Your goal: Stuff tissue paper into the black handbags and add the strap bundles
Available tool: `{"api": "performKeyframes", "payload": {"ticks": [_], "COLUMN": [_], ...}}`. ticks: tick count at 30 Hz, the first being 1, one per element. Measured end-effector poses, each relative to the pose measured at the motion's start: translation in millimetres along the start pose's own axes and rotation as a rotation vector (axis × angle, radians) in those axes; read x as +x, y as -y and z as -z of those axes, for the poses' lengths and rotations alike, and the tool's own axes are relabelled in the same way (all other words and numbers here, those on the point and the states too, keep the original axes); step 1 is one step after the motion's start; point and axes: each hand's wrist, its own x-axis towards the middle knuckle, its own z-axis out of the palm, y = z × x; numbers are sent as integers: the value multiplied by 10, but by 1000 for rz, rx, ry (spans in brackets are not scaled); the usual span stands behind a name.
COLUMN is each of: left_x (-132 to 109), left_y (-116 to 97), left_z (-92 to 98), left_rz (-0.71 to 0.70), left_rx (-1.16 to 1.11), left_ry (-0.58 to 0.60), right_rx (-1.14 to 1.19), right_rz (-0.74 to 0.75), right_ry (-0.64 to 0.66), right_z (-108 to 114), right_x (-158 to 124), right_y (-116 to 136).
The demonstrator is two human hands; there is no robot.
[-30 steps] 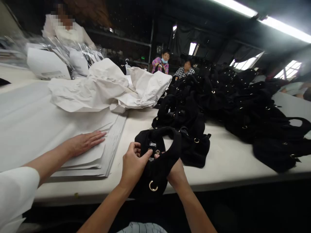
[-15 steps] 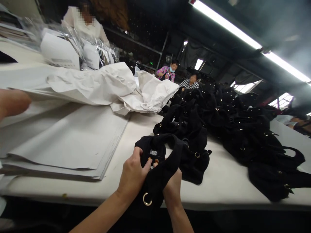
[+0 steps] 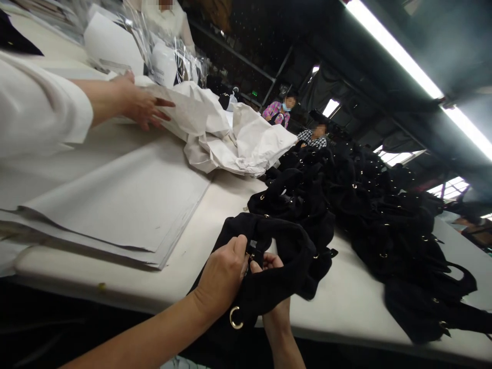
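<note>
Fingers, left: on our left hand (image 3: 223,274) they are curled in tight, thumb and forefinger drawn together with almost no gap, gripping the edge of a soft black fabric bag with a wide looped strap (image 3: 265,292).
Fingers, right: our right hand (image 3: 272,260) comes up from beneath the strap, which hides its palm; thumb and forefinger nearly meet on the inner edge, also holding black cloth.
Bag: we have it at the near edge of the cream-topped table (image 3: 334,297), middle of the scene, its loop to the right; whether any of it rests on the tabletop we cannot tell.
Metalwork: a small gold-coloured fastener (image 3: 252,255) sits between our two sets of fingertips, and a larger gold-coloured ring (image 3: 231,316) shows on the near face, below our left hand.
Step in hand: we judge it to be fine work at the fastener, though whether its parts are joined is too small to see.
Next move: to our eye it calls for both pinches held firm and level, the loose strap clear of our thumbs.
Right and far: a heap of black fabric bags with gold-coloured rings (image 3: 307,205).
Left: a flat stack of large white paper sheets (image 3: 115,205); farther, a co-worker's white-sleeved hand (image 3: 144,105) is at crumpled white paper (image 3: 246,143).
</note>
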Motion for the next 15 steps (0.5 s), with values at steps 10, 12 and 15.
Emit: {"api": "performKeyframes", "payload": {"ticks": [10, 12, 15], "left_x": [20, 55, 106], "left_y": [24, 45, 70], "left_z": [266, 300, 323], "left_rz": [71, 96, 142], "left_rx": [-435, -486, -518], "left_ry": [184, 228, 241], "right_rx": [242, 237, 214], "right_rz": [4, -4, -5], "right_ry": [335, 367, 382], "right_z": [83, 116, 125], "right_x": [296, 318, 327], "right_y": [-2, -21, -51]}}
